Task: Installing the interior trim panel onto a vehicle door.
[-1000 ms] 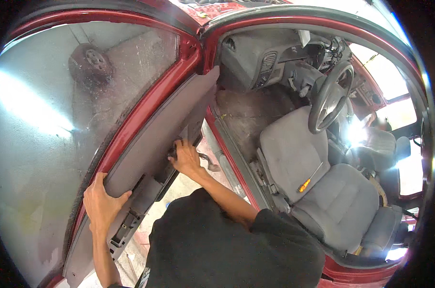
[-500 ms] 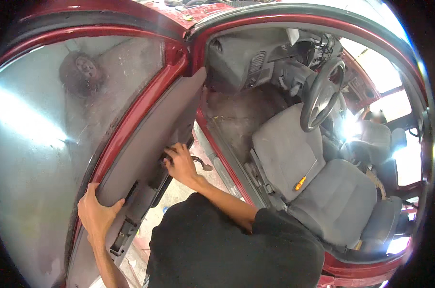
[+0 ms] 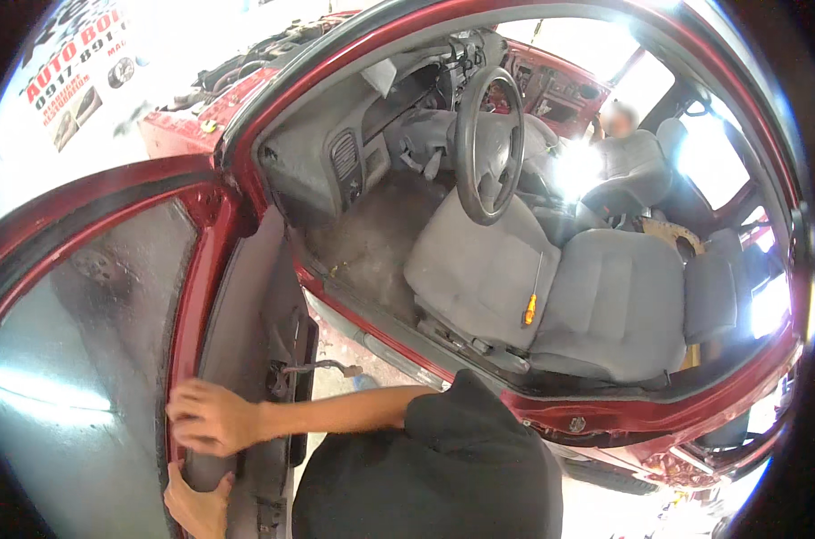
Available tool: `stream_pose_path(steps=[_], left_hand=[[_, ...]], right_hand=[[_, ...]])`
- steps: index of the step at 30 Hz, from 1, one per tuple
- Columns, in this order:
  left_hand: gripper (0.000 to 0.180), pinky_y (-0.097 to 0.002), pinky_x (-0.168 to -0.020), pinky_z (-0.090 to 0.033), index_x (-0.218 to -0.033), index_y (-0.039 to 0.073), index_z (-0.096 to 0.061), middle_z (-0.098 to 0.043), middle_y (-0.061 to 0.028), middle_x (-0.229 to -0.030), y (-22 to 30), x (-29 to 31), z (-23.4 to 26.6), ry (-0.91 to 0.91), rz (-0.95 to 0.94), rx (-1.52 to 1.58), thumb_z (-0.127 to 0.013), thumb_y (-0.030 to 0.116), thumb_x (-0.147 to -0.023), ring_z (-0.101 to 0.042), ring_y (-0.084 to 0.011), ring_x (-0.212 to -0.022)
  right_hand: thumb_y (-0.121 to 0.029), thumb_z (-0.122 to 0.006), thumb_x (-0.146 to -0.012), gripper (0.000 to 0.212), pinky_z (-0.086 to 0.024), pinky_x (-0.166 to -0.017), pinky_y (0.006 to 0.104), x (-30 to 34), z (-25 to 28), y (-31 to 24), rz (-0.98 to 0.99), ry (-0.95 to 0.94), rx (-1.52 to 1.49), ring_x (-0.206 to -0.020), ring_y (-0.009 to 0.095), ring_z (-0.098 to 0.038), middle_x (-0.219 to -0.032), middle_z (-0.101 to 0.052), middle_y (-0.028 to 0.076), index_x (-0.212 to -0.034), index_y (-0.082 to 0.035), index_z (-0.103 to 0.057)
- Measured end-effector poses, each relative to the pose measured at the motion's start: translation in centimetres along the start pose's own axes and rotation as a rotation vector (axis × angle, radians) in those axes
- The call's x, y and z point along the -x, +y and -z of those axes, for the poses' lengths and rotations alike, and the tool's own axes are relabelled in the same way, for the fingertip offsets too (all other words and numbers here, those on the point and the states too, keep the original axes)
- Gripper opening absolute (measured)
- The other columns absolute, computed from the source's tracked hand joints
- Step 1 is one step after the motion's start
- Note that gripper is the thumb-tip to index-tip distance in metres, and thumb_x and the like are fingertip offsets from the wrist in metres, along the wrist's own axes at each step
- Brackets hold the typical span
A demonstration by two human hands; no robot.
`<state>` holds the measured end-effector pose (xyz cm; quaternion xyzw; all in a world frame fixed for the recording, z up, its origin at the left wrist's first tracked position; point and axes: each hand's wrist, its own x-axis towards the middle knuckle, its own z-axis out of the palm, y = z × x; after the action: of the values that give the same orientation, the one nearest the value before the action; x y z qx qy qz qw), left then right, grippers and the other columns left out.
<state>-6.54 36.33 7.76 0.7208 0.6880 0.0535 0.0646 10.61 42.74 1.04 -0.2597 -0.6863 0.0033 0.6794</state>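
Observation:
A grey door trim panel [image 3: 246, 278] lines the inside of the open red car door [image 3: 190, 296]. My left hand [image 3: 196, 503] is closed over the panel's upper edge by the window, thumb on the inner face; its fingertips are hidden behind the edge. Just ahead of it, my right hand [image 3: 214, 418] is at the same edge. Its bent fingers are smeared by motion, so their grip is unclear. A wire harness with a connector [image 3: 322, 366] sticks out of the panel beyond my right forearm.
A yellow-handled screwdriver [image 3: 531, 310] lies on the grey driver's seat [image 3: 479, 260]. The steering wheel [image 3: 490, 148] and a partly dismantled dashboard [image 3: 336, 153] are farther in. A person [image 3: 619, 121] is at the car's far side. The door sill [image 3: 380, 337] runs beside me.
My right hand has left the opening by the wire harness and moved to the panel's upper edge near my left hand. The view has swung right, showing more cabin.

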Motion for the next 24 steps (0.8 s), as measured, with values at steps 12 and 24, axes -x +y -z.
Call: stream_pose_path(steps=[12,24], left_hand=[[0.084,-0.0453,-0.091,-0.042,-0.122,0.003,-0.053,-0.06,-0.0214,-0.11,-1.1,0.8,0.2,0.027,0.033,-0.007,-0.088,0.027,-0.05,-0.053,-0.0404,-0.104],[0.061,-0.0419,-0.077,-0.049,-0.103,0.004,-0.063,-0.068,-0.0167,-0.095,1.4,0.0,2.1,0.001,-0.019,0.121,-0.087,0.03,-0.053,-0.064,-0.0342,-0.09]], right_hand=[[-0.057,-0.068,-0.072,0.063,-0.04,-0.094,0.0423,20.0,4.3,2.8,-0.136,-1.021,0.309,-0.109,0.03,-0.053,-0.112,-0.057,0.013,-0.105,-0.004,-0.06],[-0.029,-0.073,-0.07,0.037,-0.042,-0.096,0.042,20.0,3.0,3.3,-0.389,-1.131,0.118,-0.112,0.029,-0.053,-0.108,-0.059,0.009,-0.099,-0.007,-0.063]])
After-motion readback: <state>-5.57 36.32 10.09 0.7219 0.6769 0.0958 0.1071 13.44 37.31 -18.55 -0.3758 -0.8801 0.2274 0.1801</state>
